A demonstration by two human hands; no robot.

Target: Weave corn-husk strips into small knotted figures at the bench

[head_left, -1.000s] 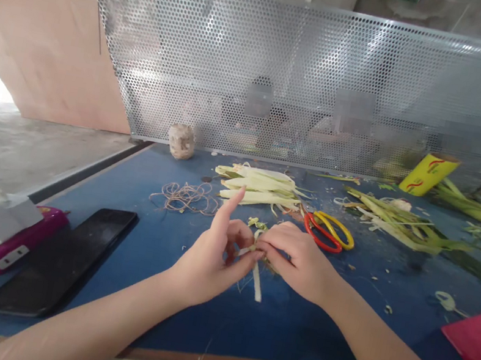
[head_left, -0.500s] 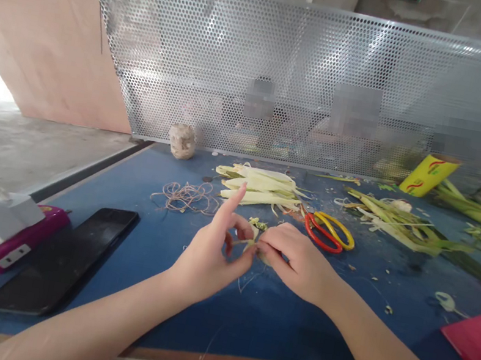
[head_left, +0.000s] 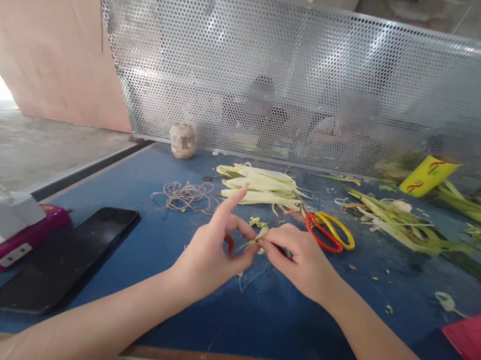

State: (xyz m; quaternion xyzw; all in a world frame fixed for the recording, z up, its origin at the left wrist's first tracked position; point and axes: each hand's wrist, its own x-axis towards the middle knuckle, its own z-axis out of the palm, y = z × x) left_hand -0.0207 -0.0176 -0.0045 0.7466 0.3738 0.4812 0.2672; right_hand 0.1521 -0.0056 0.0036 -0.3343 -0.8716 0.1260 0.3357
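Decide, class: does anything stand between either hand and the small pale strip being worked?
Nothing visible does: the left hand and right hand both pinch the pale strip at their fingertips. The scissors lie beyond the right hand and the pale husks farther back, neither in between.

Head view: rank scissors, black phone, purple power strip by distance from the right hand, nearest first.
From the right hand:
1. Scissors: just beyond it, slightly right.
2. Black phone: well over to the left.
3. Purple power strip: farther left, past the phone.
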